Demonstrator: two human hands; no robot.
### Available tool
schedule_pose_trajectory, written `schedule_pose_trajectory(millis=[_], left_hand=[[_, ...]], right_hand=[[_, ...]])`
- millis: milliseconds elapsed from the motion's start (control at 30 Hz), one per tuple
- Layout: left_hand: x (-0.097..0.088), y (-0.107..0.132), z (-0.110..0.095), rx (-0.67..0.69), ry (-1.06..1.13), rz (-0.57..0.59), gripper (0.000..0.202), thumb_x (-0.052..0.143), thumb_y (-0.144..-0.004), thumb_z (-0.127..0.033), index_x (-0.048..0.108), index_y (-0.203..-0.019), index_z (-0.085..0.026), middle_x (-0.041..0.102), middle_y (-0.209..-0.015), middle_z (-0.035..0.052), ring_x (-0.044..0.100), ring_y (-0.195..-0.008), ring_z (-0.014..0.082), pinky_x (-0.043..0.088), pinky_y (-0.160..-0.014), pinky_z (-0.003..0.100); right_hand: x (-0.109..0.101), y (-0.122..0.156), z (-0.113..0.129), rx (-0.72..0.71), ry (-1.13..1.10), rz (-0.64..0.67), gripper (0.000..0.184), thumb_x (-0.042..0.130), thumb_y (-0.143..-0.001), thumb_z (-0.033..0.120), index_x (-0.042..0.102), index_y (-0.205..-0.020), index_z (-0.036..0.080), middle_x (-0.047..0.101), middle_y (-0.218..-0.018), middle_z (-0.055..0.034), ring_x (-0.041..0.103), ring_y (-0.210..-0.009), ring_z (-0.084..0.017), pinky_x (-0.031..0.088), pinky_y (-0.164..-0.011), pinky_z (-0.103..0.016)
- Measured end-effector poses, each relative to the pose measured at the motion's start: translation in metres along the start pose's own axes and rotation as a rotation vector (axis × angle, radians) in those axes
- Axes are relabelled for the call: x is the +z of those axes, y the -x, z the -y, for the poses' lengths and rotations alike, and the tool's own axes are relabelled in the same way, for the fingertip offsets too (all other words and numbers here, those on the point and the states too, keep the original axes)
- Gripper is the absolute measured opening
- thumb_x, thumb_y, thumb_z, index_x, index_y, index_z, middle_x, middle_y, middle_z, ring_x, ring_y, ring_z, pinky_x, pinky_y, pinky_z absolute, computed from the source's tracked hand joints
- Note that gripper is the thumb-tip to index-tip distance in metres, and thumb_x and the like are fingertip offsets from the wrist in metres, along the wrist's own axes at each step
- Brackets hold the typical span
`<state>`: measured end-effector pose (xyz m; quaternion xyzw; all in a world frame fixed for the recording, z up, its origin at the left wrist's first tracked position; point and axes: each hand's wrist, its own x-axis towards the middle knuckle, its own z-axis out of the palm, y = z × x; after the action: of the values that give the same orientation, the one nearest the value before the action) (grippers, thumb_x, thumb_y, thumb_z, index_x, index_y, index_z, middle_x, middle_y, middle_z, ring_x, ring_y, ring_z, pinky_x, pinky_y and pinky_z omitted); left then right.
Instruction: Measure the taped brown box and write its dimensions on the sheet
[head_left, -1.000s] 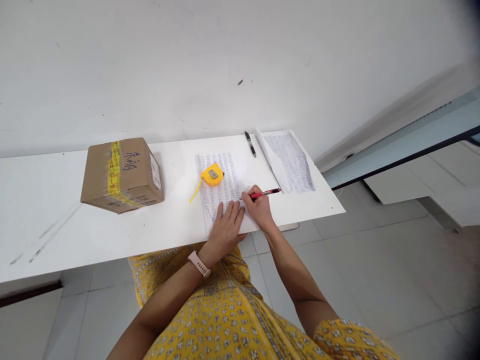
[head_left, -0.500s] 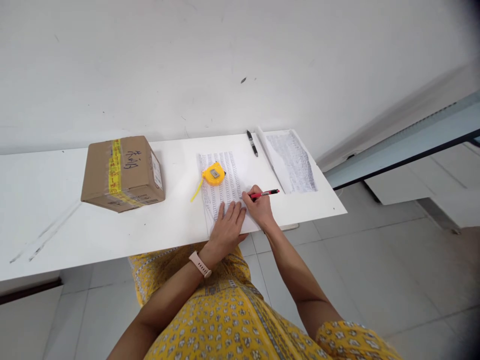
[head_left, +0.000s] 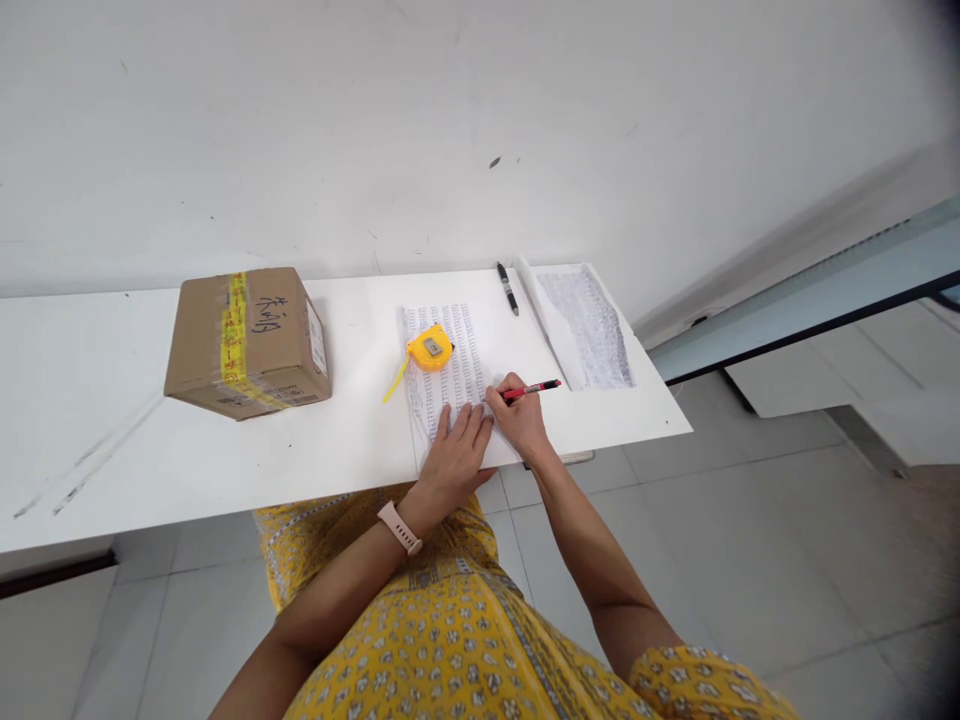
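right hand grips red pen — left hand flat on sheet.

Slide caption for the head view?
Right hand holds red pen to printed sheet, left hand flat on it, yellow tape measure on top.

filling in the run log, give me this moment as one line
left hand: flat on printed sheet | right hand: holds red pen at sheet | tape measure: on sheet | cardboard box: untouched

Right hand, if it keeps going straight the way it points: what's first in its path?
Likely nothing on the table: the right hand, holding the red pen, points across the printed sheet between tape measure and black pen, toward the wall. Depth is unclear.
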<state>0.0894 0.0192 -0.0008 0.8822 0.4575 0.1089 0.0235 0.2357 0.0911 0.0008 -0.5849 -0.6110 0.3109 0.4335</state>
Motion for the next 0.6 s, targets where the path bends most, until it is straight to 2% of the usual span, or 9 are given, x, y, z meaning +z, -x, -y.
schedule_pose_trajectory(millis=[600], left_hand=[[-0.0002, 0.0002, -0.0001, -0.011, 0.005, 0.006, 0.071, 0.061, -0.091, -0.046, 0.042, -0.146, -0.006, 0.041, -0.155, 0.0201, 0.035, -0.145, 0.0355, 0.021, -0.121, 0.059]], right_hand=[[0.0003, -0.0004, -0.0005, 0.021, -0.018, -0.03, 0.027, 0.059, -0.083, 0.032, 0.04, -0.064, 0.024, 0.043, -0.057, 0.0068, 0.041, -0.057, -0.013, 0.034, -0.059, -0.029]])
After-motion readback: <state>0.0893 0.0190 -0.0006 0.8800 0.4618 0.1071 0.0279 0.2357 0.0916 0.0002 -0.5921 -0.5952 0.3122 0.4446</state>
